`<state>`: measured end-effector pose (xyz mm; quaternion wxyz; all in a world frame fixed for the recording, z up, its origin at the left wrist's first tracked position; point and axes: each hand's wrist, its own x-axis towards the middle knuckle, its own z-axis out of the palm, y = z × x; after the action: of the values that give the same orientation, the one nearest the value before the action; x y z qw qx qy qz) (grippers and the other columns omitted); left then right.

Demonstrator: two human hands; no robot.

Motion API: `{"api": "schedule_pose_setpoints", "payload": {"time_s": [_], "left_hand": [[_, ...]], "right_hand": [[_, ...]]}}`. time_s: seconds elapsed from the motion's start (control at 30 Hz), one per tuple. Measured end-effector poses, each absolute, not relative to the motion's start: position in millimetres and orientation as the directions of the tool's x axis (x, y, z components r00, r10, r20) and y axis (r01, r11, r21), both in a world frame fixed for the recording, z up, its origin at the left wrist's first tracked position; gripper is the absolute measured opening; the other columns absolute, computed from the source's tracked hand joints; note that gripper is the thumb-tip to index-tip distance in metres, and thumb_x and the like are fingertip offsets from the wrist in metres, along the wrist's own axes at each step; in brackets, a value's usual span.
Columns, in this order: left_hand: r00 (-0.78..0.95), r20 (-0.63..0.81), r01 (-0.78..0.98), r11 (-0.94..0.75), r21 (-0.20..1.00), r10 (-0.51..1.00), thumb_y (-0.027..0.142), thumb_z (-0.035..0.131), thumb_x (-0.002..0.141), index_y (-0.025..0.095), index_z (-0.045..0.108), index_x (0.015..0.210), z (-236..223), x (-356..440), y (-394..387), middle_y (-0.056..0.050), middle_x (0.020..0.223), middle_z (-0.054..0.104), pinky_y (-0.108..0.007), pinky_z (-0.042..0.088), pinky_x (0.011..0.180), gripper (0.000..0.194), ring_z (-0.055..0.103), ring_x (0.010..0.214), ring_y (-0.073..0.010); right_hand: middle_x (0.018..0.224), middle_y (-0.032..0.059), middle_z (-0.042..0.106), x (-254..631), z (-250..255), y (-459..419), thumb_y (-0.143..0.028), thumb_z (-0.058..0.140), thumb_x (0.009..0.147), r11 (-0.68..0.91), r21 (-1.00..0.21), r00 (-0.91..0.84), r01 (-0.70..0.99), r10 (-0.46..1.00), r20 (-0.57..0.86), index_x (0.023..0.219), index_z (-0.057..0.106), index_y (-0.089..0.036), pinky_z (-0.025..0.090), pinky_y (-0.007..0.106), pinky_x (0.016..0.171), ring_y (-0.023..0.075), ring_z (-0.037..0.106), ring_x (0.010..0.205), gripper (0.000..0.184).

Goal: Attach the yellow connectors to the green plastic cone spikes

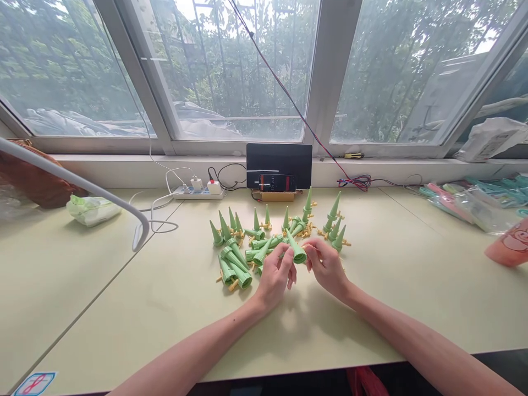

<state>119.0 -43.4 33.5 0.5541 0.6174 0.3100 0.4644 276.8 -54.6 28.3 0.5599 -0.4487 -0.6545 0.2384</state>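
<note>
My left hand (pixel 275 276) is closed around a green plastic cone spike (pixel 295 247), whose wide end points right and toward me. My right hand (pixel 325 264) is pinched close to that wide end; whether it holds a small part I cannot make out. Behind both hands a pile of green cones (pixel 251 245) with small tan fittings lies on the pale green table (pixel 173 297). Some cones stand upright, others lie flat.
A dark tablet (pixel 279 165) with a phone (pixel 276 182) in front leans at the window sill. A white power strip (pixel 198 192) and cables lie left of it. A white curved tube (pixel 82 187) crosses the left. Plastic bags (pixel 466 203) and an orange pouch (pixel 509 245) sit right.
</note>
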Motion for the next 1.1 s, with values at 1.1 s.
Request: {"api": "schedule_pose_setpoints", "payload": {"time_s": [1.1], "left_hand": [[0.37,0.437,-0.038,-0.457,0.889,0.819,0.032,0.047,0.102,0.036,0.06,0.134,23.2,118.3,-38.8,-0.007,0.12,0.048,-0.018,0.049,0.043,0.035,0.053,0.057,-0.0032]], "right_hand": [[0.054,-0.0038,0.04,280.7,20.4,-47.4,-0.049,0.036,0.105,0.471,-0.779,0.068,0.415,0.837,0.542,0.066,0.036,-0.023,0.029,0.027,0.046,0.0119,0.037,0.047,0.047]]}}
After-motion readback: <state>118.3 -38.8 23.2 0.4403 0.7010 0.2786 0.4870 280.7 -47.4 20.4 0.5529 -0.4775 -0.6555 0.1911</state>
